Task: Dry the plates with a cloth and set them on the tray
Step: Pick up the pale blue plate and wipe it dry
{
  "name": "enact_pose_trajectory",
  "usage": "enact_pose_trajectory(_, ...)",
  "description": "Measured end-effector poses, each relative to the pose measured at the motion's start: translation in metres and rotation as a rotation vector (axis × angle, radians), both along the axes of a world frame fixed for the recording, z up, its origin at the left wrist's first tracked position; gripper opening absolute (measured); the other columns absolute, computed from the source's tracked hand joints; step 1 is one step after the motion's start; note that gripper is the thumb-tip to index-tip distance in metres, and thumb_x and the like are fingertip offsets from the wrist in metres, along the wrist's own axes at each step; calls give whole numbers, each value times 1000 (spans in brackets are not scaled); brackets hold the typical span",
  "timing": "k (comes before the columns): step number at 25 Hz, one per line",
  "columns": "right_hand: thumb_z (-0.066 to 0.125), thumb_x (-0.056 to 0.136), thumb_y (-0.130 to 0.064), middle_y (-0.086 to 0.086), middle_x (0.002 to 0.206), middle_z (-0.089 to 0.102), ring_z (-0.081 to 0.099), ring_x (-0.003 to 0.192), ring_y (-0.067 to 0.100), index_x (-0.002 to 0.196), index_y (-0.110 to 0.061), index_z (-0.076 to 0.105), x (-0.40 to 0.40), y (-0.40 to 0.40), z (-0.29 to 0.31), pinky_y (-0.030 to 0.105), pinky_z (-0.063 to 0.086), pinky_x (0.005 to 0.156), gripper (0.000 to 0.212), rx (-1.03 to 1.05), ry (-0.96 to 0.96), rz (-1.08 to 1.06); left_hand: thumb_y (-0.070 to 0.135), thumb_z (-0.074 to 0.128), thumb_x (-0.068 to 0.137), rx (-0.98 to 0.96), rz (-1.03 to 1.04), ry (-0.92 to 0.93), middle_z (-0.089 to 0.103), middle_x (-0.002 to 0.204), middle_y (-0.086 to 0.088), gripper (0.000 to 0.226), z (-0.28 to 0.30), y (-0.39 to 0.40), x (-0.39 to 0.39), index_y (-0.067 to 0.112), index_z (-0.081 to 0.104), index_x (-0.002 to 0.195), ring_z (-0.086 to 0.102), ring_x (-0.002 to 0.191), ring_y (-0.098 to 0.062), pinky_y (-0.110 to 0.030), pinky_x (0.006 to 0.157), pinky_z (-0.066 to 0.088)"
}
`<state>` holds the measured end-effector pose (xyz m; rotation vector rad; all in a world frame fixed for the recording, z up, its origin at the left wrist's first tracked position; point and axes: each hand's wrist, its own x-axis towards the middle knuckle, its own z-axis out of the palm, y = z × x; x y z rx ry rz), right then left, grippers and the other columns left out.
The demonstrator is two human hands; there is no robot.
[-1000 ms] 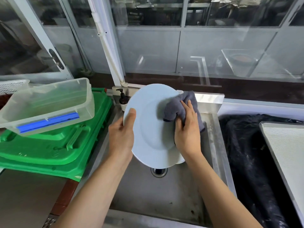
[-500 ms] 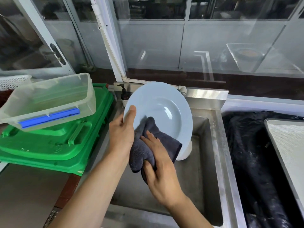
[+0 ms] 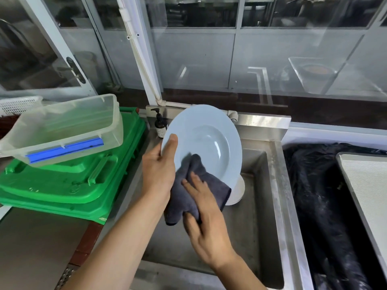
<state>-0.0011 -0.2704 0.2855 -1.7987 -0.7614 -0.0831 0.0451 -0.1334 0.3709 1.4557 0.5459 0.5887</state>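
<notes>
We see a pale blue plate (image 3: 206, 139) held tilted on edge above a steel sink (image 3: 272, 185), its hollow face turned towards us. The left hand (image 3: 159, 170) grips the plate at its lower left rim, thumb laid flat on the front face and the other fingers hidden behind it. The right hand (image 3: 206, 222) presses a dark grey cloth (image 3: 188, 193) against the plate's lower edge; its fingers (image 3: 194, 183) lie nearly straight across the cloth while the thumb curls round the cloth's lower fold, so the hand holds the cloth. A loose corner of the cloth hangs below the plate. Behind the plate's lower right rim we make out part of a white plate (image 3: 237, 193) standing in the sink. A dark pump bottle (image 3: 160, 126) stands at the sink's back left corner, just beside the held plate. On the counter to the left, a clear plastic tub (image 3: 62, 124) with a blue clip rests tilted on a stack of green plastic lids (image 3: 62, 183). To the right, a metal tray (image 3: 366, 185) lies over dark crumpled fabric (image 3: 314, 206), well apart from the plate
</notes>
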Motion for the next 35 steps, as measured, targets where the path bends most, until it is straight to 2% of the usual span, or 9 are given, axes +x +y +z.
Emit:
enact_pose_trajectory(4, 49, 94, -20, -9, 153, 49, 44, 143, 10, 149, -23, 50, 19, -20, 0, 42, 35, 120, 55, -99, 0, -19, 44, 68, 92, -56, -18, 23, 77, 81, 9, 23, -3, 5, -4, 28, 77, 79, 72, 74, -2, -16, 58, 53)
enact_pose_trajectory(7, 52, 95, -12, -15, 135, 60, 54, 125, 6, 139, -26, 56, 42, -24, 1, 44, 48, 104, 47, -133, 116, -192, 51, 68, 87, -19, -73, 46, 78, 82, 1, 25, -4, 4, -5, 29, 77, 80, 73, 77, -15, -39, 65, 60)
enact_pose_trajectory(11, 51, 103, -15, -3, 159, 43, 34, 148, 9, 153, -19, 44, 81, 0, 24, 38, 35, 118, 51, -118, 150, -327, 58, 66, 80, -13, -67, 61, 76, 84, -9, 33, -2, -3, -8, 26, 76, 81, 70, 76, -20, -56, 76, 58)
enact_pose_trajectory(15, 47, 103, -17, -7, 165, 33, 22, 153, 2, 158, -20, 36, 79, 17, 49, 28, 24, 124, 56, 10, 79, -173, 48, 66, 90, 18, -29, 8, 76, 75, 0, 24, 7, -6, -1, 31, 77, 78, 70, 73, -8, -32, 65, 58)
enact_pose_trajectory(19, 49, 103, -13, -8, 158, 44, 36, 149, 13, 156, -20, 41, 40, 5, 30, 46, 35, 121, 53, 65, 11, 33, 40, 65, 94, 56, -8, 20, 61, 54, 18, 36, 12, 0, 1, 36, 69, 59, 58, 56, 6, -10, 52, 43)
enact_pose_trajectory(23, 48, 102, -7, -7, 162, 38, 31, 152, 15, 156, -17, 39, 35, 7, 23, 48, 31, 122, 56, 141, 53, -4, 39, 69, 93, 15, -57, 54, 66, 59, 8, 35, 3, -11, -7, 26, 70, 60, 63, 60, -6, -17, 54, 47)
enact_pose_trajectory(28, 44, 97, -10, 0, 167, 29, 23, 155, 13, 155, -10, 41, 88, 10, 63, 37, 11, 129, 58, 57, -103, -161, 39, 68, 86, -92, -117, 12, 71, 84, -5, 20, 6, -16, -9, 24, 76, 74, 60, 80, -22, -39, 77, 49)
enact_pose_trajectory(32, 47, 98, -10, -14, 161, 32, 24, 150, -2, 151, -18, 46, 123, -9, 77, 43, 21, 126, 53, 26, -47, -270, 57, 71, 75, -140, -118, 22, 58, 84, -11, 62, 10, -13, -7, -3, 63, 86, 52, 79, -23, -40, 75, 42)
enact_pose_trajectory(35, 49, 99, -5, -12, 164, 31, 26, 152, 7, 151, -20, 46, 123, -33, 54, 34, 26, 124, 54, -43, 37, -343, 56, 70, 78, -118, -119, 54, 64, 81, -15, 49, 12, -6, -6, 7, 71, 84, 59, 75, -22, -40, 72, 48)
